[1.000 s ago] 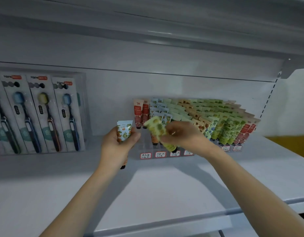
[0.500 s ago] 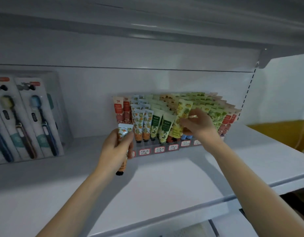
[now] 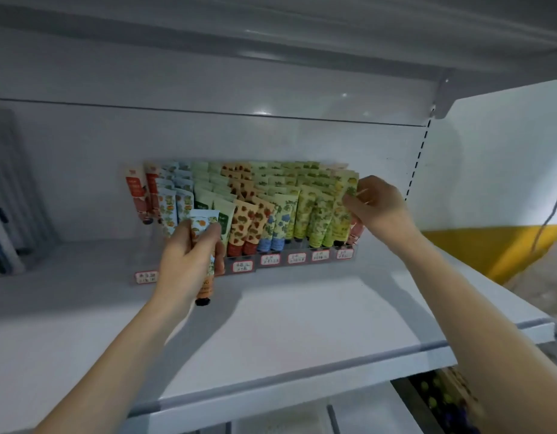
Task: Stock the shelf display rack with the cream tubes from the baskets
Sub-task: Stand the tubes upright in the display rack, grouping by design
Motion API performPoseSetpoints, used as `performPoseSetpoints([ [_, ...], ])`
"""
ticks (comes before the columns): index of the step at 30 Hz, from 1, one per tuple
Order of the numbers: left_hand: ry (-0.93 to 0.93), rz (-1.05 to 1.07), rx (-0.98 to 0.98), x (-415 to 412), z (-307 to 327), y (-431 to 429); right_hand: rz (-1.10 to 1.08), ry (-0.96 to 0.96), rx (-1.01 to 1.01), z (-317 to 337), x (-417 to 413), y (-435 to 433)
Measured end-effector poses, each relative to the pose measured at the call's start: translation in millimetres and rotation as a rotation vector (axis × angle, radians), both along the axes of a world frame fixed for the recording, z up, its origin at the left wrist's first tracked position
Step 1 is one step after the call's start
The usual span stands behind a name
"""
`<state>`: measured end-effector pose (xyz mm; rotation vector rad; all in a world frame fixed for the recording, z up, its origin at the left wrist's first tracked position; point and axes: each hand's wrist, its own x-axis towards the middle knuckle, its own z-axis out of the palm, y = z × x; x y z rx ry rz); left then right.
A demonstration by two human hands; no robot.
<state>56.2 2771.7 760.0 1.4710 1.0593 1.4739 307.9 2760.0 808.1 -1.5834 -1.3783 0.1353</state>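
A white shelf [image 3: 270, 324] holds a clear rack [image 3: 302, 250] set against the back wall and packed with upright cream tubes in stepped rows. From left to right these are red tubes [image 3: 134, 195], pale blue tubes with orange fruit [image 3: 169, 208], white and green tubes [image 3: 220, 214], orange spotted tubes [image 3: 242, 227], tubes with blue flowers [image 3: 277, 220] and green leafy tubes [image 3: 305, 214]. A line of small price labels [image 3: 243, 267] runs along the rack's front edge. The left hand [image 3: 189, 255] is closed around an orange-fruit tube [image 3: 203, 222], fingers and thumb wrapped about its middle. It holds this tube upright with the flat crimped end up and the dark cap down. The tube is in front of the left part of the rack and above the shelf, and it is not set in any row. The right hand [image 3: 377, 208] reaches to the right end of the rack and pinches the upper part of a yellow-green tube [image 3: 347, 195] between thumb and curled fingers. That tube stands nearly upright among the rightmost rows, with its lower end down between its neighbours. A few more red tubes show just beside it at the rack's far right, partly hidden by the hand. At the far left edge stand blurred packs [image 3: 4, 198], too smeared to read. Another shelf [image 3: 270, 42] hangs overhead. To the right, beyond the shelf, a wall carries a yellow stripe [image 3: 490, 242].
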Motion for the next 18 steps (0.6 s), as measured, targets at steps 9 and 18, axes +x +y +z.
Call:
performPoseSetpoints([
  [9, -0.027, 0.049, -0.03, 27, 1, -12, 0.127, -0.162, -0.162, 4, -2, 27],
  [18, -0.045, 0.104, -0.043, 29, -10, -2, 0.181, -0.35, -0.2, -13, -12, 53],
])
